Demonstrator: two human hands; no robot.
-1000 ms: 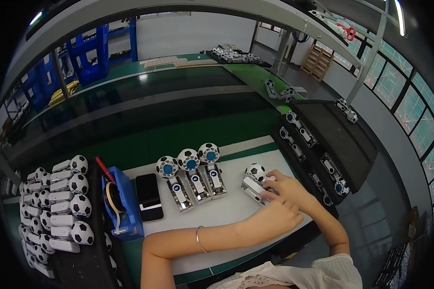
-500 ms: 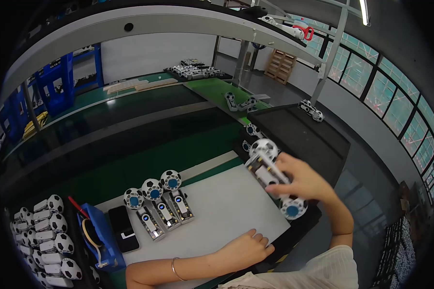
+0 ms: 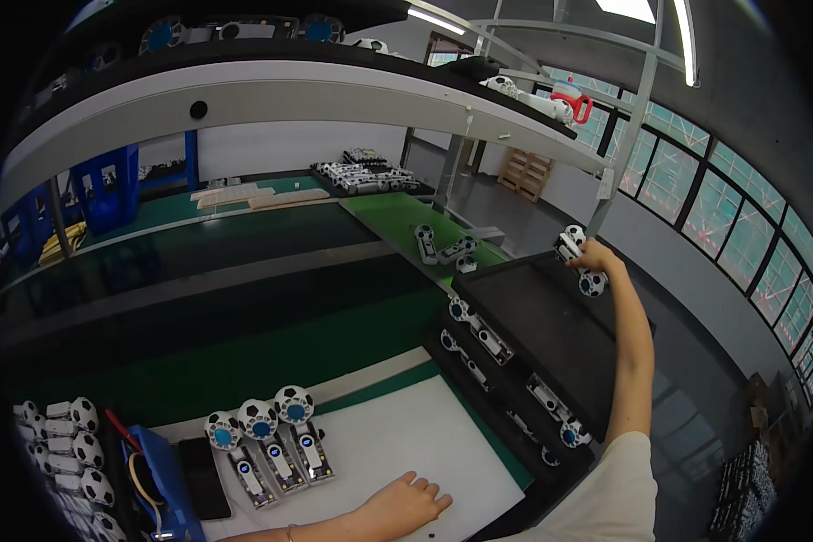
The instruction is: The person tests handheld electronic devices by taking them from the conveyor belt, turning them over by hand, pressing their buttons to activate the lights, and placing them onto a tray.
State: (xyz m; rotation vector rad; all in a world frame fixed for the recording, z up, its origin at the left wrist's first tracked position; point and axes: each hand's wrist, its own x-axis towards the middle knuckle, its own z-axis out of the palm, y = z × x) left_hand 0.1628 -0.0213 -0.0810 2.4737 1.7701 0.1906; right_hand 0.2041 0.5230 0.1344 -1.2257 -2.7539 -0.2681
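My right hand (image 3: 596,259) reaches out to the far right corner of the black tray. Its fingers are closed on a white device with soccer-ball ends (image 3: 593,285); they partly cover it, so whether a second device lies beneath is unclear. Down on the white mat (image 3: 379,438) rests my left hand (image 3: 406,501), fingers loosely curled, with nothing visible in them. Left of it, three similar devices (image 3: 283,465) lie side by side, their soccer-ball ends with blue discs pointing away from me and small lit displays on their bodies.
Stacked black trays (image 3: 551,316) at right hold more devices. A blue box (image 3: 167,479) with tape and a dark phone (image 3: 205,479) sit at left, beside rows of soccer-ball devices (image 3: 72,452). An overhead shelf (image 3: 289,90) spans the bench. Loose devices (image 3: 443,248) lie on the green surface.
My right hand has moved from above the mat's right side away to the tray's far corner. The view has tilted up. My left hand stays on the mat.
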